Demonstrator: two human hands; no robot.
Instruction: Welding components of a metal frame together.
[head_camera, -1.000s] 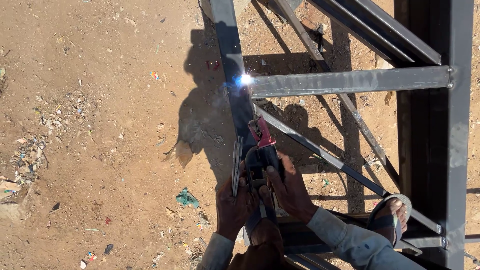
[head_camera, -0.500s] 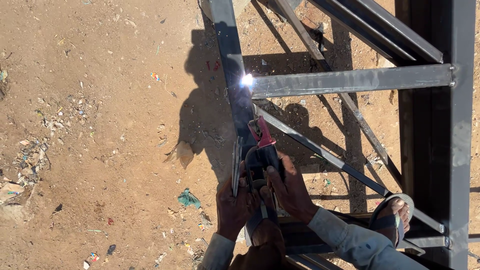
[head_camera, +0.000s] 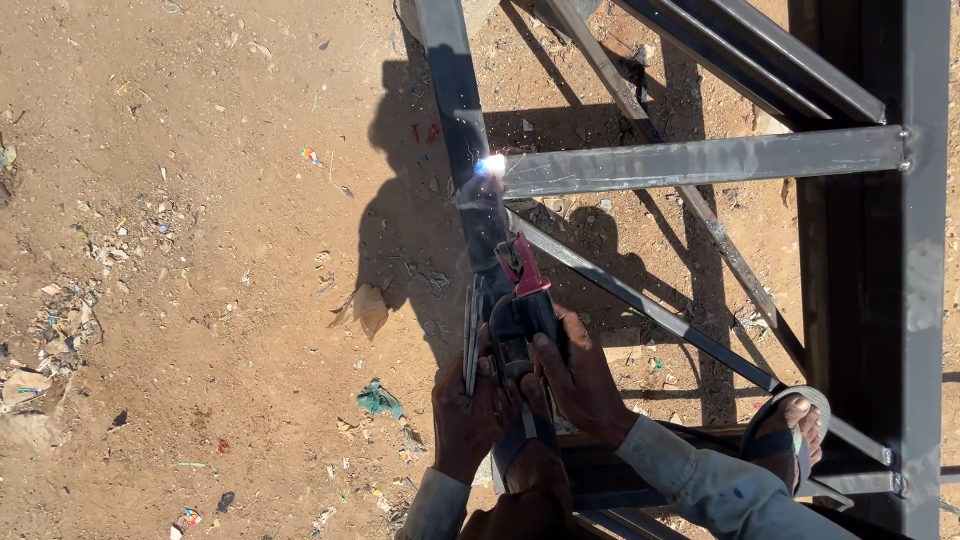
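Outdoors, a person's left hand (head_camera: 470, 405) and right hand (head_camera: 578, 375) both wrap their fingers tightly around a red-jawed electrode holder (head_camera: 520, 305), with a sandalled foot (head_camera: 790, 430) resting on a steel frame (head_camera: 700, 160). Farther out, a bright welding arc (head_camera: 492, 163) burns at the frame's joint above littered dirt ground (head_camera: 200, 250).

I count two hands, my left hand (head_camera: 470, 410) and right hand (head_camera: 580, 385), one electrode holder (head_camera: 520, 305), one bundle of spare rods (head_camera: 471, 335), one bright arc (head_camera: 491, 165), one sandalled foot (head_camera: 790, 430), one steel frame (head_camera: 700, 160).
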